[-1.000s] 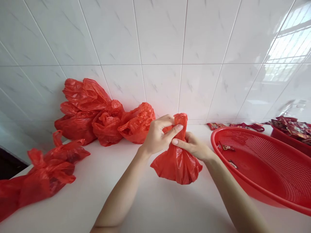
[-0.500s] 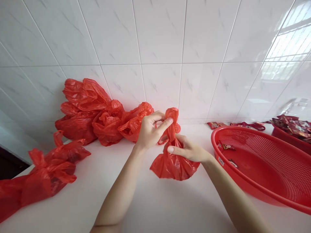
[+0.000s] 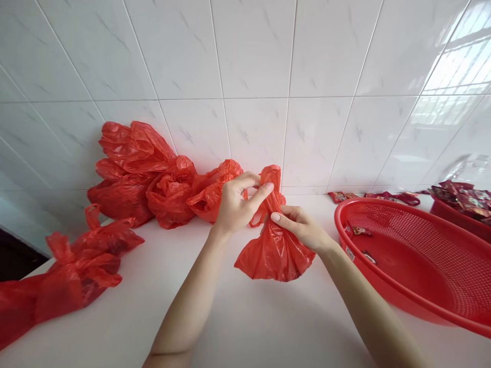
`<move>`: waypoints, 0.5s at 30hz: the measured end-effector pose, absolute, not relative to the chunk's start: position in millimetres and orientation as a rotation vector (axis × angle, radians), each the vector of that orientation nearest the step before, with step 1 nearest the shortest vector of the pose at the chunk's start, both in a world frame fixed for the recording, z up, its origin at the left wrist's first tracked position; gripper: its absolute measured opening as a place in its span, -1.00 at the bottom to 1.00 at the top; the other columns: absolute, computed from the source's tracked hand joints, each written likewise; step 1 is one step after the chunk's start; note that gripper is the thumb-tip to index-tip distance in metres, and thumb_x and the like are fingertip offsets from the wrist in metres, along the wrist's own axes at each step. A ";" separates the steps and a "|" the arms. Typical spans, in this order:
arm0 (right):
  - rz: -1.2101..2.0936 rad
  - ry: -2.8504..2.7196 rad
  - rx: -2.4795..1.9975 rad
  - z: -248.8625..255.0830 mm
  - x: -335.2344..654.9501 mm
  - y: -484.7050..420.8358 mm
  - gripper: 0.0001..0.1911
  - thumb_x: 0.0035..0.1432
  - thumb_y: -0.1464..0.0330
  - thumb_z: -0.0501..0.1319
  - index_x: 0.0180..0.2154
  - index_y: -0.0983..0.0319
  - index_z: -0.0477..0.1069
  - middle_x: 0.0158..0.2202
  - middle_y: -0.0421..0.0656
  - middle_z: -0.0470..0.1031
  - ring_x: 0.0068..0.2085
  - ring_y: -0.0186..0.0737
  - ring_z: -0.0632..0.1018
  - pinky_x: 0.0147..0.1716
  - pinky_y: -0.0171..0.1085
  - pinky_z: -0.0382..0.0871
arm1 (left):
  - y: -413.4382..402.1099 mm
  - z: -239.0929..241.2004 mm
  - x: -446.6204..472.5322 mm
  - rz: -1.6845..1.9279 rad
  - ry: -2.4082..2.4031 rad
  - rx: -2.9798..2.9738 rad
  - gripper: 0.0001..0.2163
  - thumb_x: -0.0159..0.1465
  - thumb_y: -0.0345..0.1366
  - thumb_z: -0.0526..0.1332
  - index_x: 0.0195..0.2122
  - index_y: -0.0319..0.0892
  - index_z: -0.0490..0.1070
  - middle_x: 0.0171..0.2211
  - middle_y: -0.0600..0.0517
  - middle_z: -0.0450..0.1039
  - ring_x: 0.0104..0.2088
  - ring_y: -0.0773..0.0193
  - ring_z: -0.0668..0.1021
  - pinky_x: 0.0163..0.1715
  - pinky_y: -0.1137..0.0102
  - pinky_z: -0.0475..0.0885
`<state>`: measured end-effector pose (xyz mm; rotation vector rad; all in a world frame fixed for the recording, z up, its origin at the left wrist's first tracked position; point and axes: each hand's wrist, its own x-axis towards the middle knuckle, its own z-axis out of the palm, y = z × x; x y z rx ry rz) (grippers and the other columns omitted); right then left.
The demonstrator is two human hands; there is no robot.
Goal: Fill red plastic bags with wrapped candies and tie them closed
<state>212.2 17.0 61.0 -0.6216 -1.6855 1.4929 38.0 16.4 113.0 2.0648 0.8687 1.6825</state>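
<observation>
A red plastic bag (image 3: 274,255) hangs between my hands over the white table, its upper part gathered into a narrow neck and its lower part fanned out. With thumb and fingers my left hand (image 3: 241,202) pinches the gathered top from the left. Lower down, my right hand (image 3: 301,225) is closed around the neck, thumb across the front. Some fingertips of both hands are hidden behind the plastic. What the bag holds, if anything, does not show clearly.
Several red bags (image 3: 134,174) lean along the tiled wall, with more tied bags (image 3: 76,273) at the table's left edge. On the right stands a red perforated basket (image 3: 402,255) with a few small packets (image 3: 362,231). Behind it, another container holds a heap of packets (image 3: 462,198).
My right hand has slid up the bag's neck, closer to my left hand, and its grip is narrower. The left hand keeps its pinch near the top.
</observation>
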 end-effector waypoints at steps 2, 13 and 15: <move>1.524 -1.682 -0.585 63.6 213.1 15.2 -0.63 0.24 0.03 0.26 -0.33 0.22 0.47 -0.38 -0.20 0.52 -0.35 -0.24 0.55 -0.27 -0.22 0.49 | 16.7 113.8 37.1 1.702 0.870 2.057 -0.80 0.28 -0.30 0.26 -0.51 -0.15 0.43 -0.48 0.07 0.43 -0.40 0.28 0.45 -0.31 0.33 0.39; 1.333 -1.827 -0.639 77.4 219.1 7.6 -0.52 0.12 -0.02 0.34 -0.55 0.23 0.38 -0.57 -0.25 0.35 -0.50 -0.32 0.37 -0.49 -0.27 0.31 | 19.3 106.3 53.9 1.687 0.837 1.878 -0.79 0.24 -0.22 0.30 -0.50 -0.14 0.39 -0.46 0.07 0.45 -0.39 0.28 0.49 -0.33 0.35 0.43; 1.262 -1.799 -0.662 79.1 222.9 6.7 -0.48 0.12 -0.03 0.33 -0.57 0.22 0.30 -0.59 -0.29 0.23 -0.53 -0.37 0.25 -0.55 -0.30 0.17 | 20.5 105.6 55.6 1.657 0.778 1.717 -0.81 0.20 -0.14 0.34 -0.29 -0.14 0.47 -0.32 0.03 0.52 -0.31 0.26 0.54 -0.26 0.34 0.47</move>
